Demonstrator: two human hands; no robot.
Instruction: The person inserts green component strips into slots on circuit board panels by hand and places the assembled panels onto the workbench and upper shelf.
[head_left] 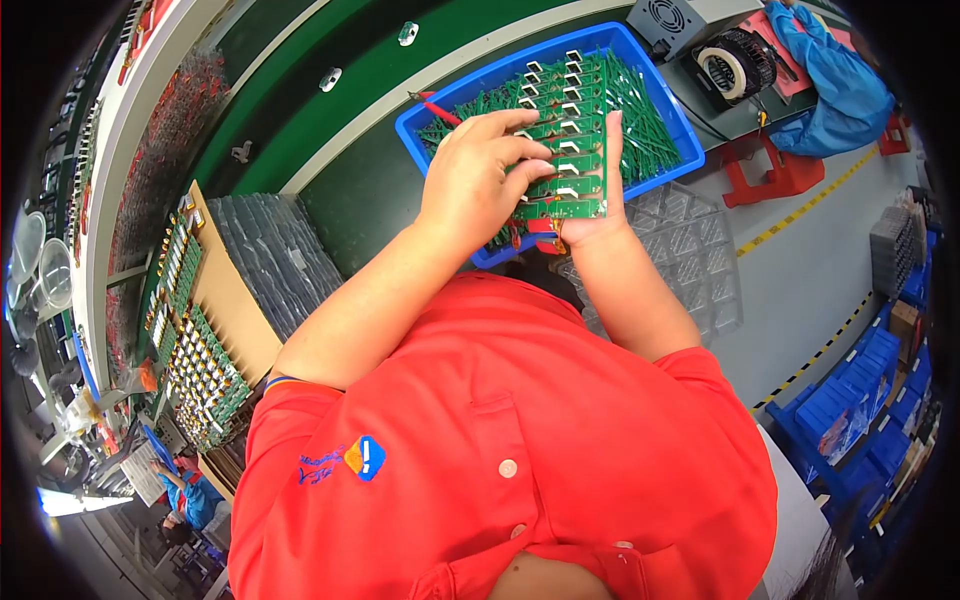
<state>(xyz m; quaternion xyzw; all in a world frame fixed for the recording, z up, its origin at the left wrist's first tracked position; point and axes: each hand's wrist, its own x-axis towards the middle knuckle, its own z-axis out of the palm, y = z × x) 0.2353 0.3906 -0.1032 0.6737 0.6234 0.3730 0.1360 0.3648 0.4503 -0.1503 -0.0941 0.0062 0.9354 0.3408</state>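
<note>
A panel of green circuit boards with a row of pale metal parts is above the blue tub. My right hand supports it from below at its right side, thumb along the edge and the other fingers mostly hidden. From the left, my left hand reaches over the panel, its bent fingers and thumb pressed at the left edge of the boards. A red-handled tool with a pointed metal tip sticks out beyond my left hand; whether that hand grips it is unclear. Many thin green strips fill the tub.
Dark stacked trays and cardboard with populated boards are at the left. Clear plastic trays lie right of my right arm. A grey metal box, a black coil, a red stool and a co-worker's blue sleeve are at upper right.
</note>
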